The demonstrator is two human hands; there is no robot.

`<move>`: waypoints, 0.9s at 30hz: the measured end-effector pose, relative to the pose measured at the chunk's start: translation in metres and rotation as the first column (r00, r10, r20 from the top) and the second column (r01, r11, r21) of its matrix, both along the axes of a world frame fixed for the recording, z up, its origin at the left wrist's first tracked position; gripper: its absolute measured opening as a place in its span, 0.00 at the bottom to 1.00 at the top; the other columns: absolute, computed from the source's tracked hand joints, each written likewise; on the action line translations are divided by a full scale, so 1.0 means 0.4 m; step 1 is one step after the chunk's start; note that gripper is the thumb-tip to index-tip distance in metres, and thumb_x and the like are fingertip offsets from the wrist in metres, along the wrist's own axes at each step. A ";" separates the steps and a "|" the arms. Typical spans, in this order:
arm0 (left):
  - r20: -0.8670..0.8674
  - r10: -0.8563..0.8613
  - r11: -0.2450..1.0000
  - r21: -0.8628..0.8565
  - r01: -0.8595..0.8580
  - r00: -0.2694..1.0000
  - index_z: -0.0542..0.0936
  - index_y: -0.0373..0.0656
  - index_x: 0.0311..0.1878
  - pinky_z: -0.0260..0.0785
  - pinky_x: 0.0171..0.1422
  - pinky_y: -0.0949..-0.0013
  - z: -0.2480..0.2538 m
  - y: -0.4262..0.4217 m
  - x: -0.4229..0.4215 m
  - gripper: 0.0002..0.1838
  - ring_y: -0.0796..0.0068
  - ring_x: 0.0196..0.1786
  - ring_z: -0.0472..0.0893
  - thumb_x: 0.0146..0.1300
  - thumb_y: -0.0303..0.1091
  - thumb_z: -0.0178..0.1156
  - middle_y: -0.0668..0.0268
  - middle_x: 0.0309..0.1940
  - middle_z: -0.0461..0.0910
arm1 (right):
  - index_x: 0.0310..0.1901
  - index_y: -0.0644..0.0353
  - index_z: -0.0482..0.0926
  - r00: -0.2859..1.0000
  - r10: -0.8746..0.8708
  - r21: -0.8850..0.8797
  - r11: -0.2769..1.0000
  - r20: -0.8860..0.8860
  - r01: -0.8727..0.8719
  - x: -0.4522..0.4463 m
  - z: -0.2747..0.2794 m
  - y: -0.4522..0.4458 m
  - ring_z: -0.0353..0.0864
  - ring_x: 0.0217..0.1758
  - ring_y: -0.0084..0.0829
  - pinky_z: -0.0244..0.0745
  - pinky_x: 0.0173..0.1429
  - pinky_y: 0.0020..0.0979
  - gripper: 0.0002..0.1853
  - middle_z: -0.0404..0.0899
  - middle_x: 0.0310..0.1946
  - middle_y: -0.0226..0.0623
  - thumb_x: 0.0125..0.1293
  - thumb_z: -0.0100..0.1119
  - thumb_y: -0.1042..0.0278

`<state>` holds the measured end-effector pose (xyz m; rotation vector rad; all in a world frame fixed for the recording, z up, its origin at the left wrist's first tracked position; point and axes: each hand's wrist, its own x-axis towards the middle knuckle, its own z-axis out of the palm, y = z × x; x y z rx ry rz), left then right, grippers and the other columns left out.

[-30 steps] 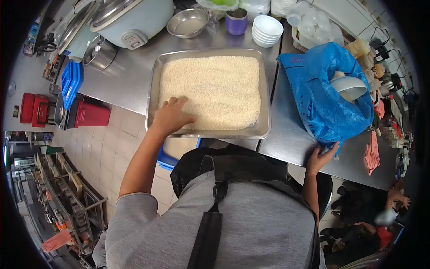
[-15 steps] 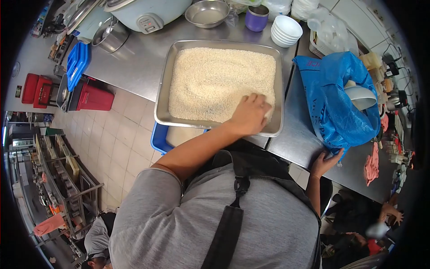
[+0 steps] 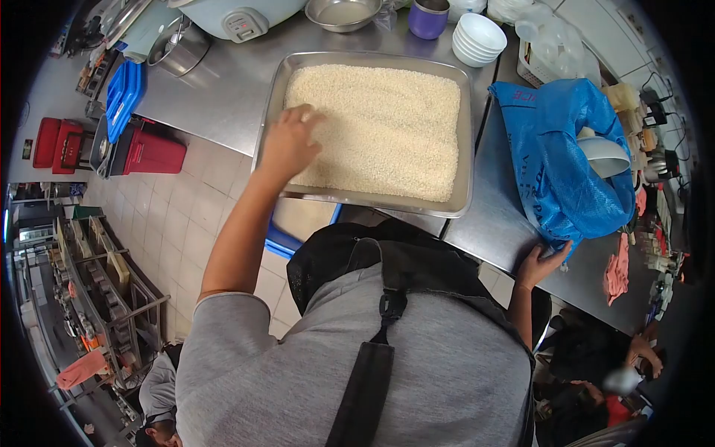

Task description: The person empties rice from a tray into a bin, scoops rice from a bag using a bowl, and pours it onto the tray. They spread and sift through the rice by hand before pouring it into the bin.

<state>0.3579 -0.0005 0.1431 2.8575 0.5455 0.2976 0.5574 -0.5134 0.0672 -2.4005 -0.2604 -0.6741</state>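
Pale grains (image 3: 380, 130) that look like rice are spread across a rectangular metal tray (image 3: 465, 149) on the steel counter. My left hand (image 3: 293, 144) is at the tray's left side, over the edge of the grains, its fingers apart and nothing held. Beside the lower end of a blue woven sack (image 3: 551, 164), near the counter's front edge, my right hand (image 3: 541, 266) touches the sack with fingers spread. A white bowl (image 3: 602, 156) sits in the sack's open mouth.
Behind the tray stand a metal bowl (image 3: 344, 12), a purple cup (image 3: 428, 18), stacked white bowls (image 3: 478, 41) and a cooker (image 3: 238, 18). A blue container (image 3: 283, 242) is below the counter's front edge. Other people are at lower left and lower right.
Since half a second ago, my left hand has swept from the tray's front right to its left side. The grain surface has changed shape. My right hand stays at the sack's lower end.
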 end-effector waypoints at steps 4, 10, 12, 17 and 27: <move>-0.160 0.174 0.984 -0.002 -0.176 0.972 0.71 0.48 0.65 0.68 0.62 0.48 -0.030 0.016 0.004 0.33 0.41 0.59 0.72 0.58 0.49 0.65 0.50 0.61 0.71 | 0.73 0.67 0.52 1.000 0.010 0.013 1.000 0.002 -0.010 -0.001 -0.001 0.001 0.48 0.78 0.52 0.39 0.80 0.46 0.42 0.53 0.73 0.54 0.54 0.53 0.82; -0.111 0.026 0.994 -0.100 -0.037 0.993 0.70 0.44 0.64 0.69 0.62 0.48 -0.048 -0.147 0.143 0.31 0.43 0.59 0.73 0.62 0.50 0.61 0.48 0.60 0.72 | 0.73 0.67 0.51 1.000 0.007 0.028 1.000 -0.030 -0.006 -0.004 0.004 0.003 0.48 0.78 0.51 0.37 0.80 0.46 0.42 0.53 0.73 0.53 0.54 0.53 0.83; -0.137 -0.071 0.997 -0.048 0.065 0.988 0.71 0.44 0.63 0.69 0.61 0.50 -0.047 -0.221 0.192 0.31 0.46 0.62 0.71 0.60 0.48 0.63 0.50 0.60 0.71 | 0.73 0.67 0.50 0.999 -0.001 0.019 1.000 -0.034 0.002 -0.004 0.003 0.004 0.47 0.78 0.51 0.37 0.80 0.45 0.43 0.52 0.73 0.53 0.53 0.53 0.83; -0.115 -0.373 0.923 -0.149 0.356 0.921 0.74 0.45 0.60 0.67 0.63 0.52 -0.021 -0.346 0.236 0.28 0.51 0.65 0.68 0.56 0.43 0.66 0.54 0.60 0.72 | 0.73 0.66 0.50 0.999 -0.008 0.021 1.000 -0.047 0.009 -0.005 0.005 0.005 0.48 0.78 0.51 0.38 0.80 0.46 0.43 0.52 0.73 0.53 0.53 0.53 0.84; 0.041 -0.415 0.897 -0.150 0.416 0.909 0.83 0.48 0.38 0.69 0.60 0.57 -0.040 -0.115 0.094 0.12 0.59 0.56 0.77 0.47 0.25 0.64 0.63 0.48 0.80 | 0.73 0.67 0.51 0.999 -0.024 0.014 1.000 -0.036 0.025 -0.002 0.000 0.002 0.49 0.78 0.51 0.39 0.80 0.45 0.43 0.53 0.73 0.54 0.53 0.53 0.84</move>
